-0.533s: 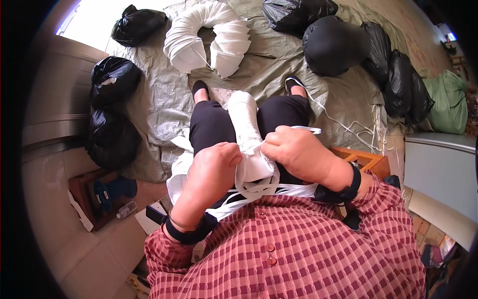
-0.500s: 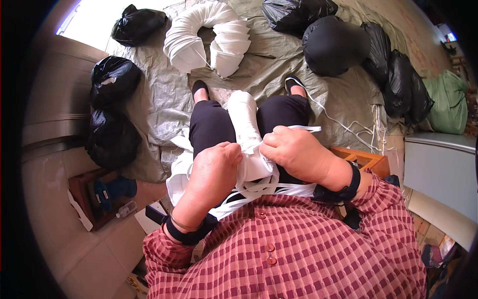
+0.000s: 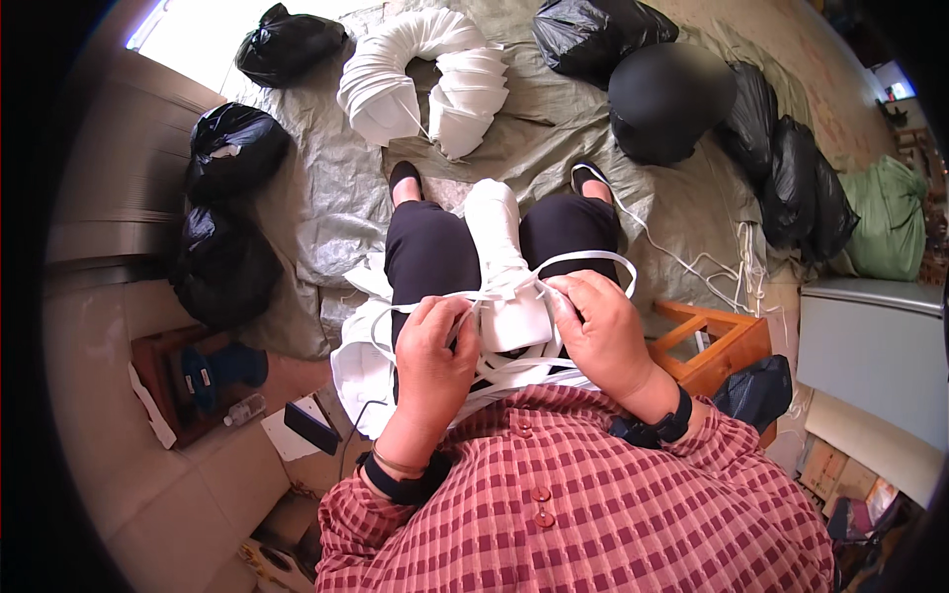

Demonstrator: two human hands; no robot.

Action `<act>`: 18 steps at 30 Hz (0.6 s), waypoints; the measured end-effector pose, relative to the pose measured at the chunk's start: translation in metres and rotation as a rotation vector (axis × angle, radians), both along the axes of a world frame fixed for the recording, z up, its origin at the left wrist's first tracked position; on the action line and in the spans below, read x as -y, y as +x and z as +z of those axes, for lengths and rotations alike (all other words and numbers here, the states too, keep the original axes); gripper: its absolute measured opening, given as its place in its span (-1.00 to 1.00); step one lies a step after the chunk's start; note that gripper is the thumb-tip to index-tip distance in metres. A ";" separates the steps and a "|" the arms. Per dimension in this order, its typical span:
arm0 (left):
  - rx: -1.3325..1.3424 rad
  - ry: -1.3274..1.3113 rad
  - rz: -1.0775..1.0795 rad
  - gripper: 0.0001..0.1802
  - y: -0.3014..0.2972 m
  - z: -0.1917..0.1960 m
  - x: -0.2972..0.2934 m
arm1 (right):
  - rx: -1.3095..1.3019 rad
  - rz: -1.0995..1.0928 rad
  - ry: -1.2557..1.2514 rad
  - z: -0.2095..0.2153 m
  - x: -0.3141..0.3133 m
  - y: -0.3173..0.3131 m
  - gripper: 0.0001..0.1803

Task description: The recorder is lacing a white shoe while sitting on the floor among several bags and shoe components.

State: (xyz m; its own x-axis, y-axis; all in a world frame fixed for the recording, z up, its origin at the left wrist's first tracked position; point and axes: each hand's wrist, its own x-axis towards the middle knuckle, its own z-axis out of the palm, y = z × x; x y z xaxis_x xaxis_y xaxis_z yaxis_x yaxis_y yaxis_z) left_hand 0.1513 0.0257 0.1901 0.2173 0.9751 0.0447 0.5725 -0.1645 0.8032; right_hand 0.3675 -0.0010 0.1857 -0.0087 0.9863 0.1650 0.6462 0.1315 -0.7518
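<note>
Nearest, over the lap, both hands work on a white stack [image 3: 504, 296] that stands between the knees. The left hand [image 3: 435, 346] is curled shut on a bunch of white straps [image 3: 514, 368] just left of the stack's near end. The right hand [image 3: 603, 331] pinches a strap loop [image 3: 593, 262] at the stack's right edge, fingers closed on it. Several straps already cross the near end of the stack, while its far half shows bare (so the tying looks partly done, with more wrapping or a knot seemingly left). Loose white sheets [image 3: 361, 356] lie at the left thigh.

To the right sits a wooden stool [image 3: 717, 341], with more loose strap [image 3: 722, 267] trailing over the tarp [image 3: 326, 198] beyond it. To the left, on the floor, are a phone [image 3: 308, 427] and a small bottle [image 3: 242, 410].

Farther off, a long curved row of white pieces [image 3: 425, 74] lies on the tarp; I judge it finished or waiting stock, though which I cannot tell. Black bags [image 3: 232, 153] line the left, and more bags [image 3: 791, 168] the far right, beside a green sack [image 3: 890, 217].
</note>
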 end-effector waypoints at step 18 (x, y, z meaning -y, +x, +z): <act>0.277 0.250 -0.210 -0.84 0.017 0.055 -0.008 | -0.851 0.449 -0.240 0.068 -0.020 0.018 -0.92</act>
